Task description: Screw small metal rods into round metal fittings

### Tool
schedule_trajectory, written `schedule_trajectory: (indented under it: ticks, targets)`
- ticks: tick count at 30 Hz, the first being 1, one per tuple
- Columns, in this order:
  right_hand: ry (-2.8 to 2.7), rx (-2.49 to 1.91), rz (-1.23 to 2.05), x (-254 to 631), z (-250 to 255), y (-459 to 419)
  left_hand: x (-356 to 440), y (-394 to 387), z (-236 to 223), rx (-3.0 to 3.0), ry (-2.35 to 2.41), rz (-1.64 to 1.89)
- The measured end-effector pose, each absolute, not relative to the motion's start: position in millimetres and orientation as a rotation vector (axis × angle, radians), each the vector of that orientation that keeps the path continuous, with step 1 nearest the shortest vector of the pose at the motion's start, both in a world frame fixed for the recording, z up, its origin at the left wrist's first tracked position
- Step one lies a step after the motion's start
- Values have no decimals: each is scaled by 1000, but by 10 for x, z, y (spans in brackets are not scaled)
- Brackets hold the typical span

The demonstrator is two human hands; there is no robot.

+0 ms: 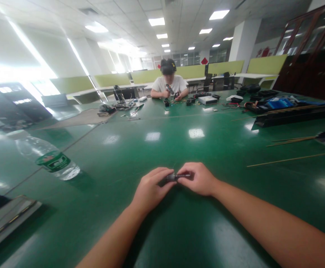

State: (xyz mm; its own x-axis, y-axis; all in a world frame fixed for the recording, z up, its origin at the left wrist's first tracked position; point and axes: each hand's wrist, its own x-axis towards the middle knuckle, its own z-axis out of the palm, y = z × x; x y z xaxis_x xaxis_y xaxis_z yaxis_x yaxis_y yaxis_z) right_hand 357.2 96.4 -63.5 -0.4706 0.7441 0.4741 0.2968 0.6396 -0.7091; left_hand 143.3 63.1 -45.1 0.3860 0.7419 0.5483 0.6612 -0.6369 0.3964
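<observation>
My left hand (pixel 153 188) is closed around a small dark cylinder (pixel 170 178) with a greyish end, held level just above or on the green table (pixel 140 223). From its right end runs a thin metal shaft (pixel 184 175), which the fingertips of my right hand (pixel 198 178) pinch. The two hands nearly meet, thumbs and forefingers facing each other. The cylinder's left part is hidden in my left palm, and its exact kind is too small to make out.
A clear water bottle (pixel 54 160) with a green label stands at left. A dark-edged flat case (pixel 8 219) lies near left. Thin rods (pixel 288 159) stick out at right. Across the table a person (pixel 169 83) holds a tool, among electronic parts (pixel 207 99) and blue pieces (pixel 281 103).
</observation>
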Motion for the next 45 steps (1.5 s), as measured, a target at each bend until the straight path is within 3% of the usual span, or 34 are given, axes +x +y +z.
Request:
schedule_trajectory:
  ticks: [45]
  targets:
    - [-2024,-885,701,3569,-652,972,1404,647,-466,2511,1303,1062]
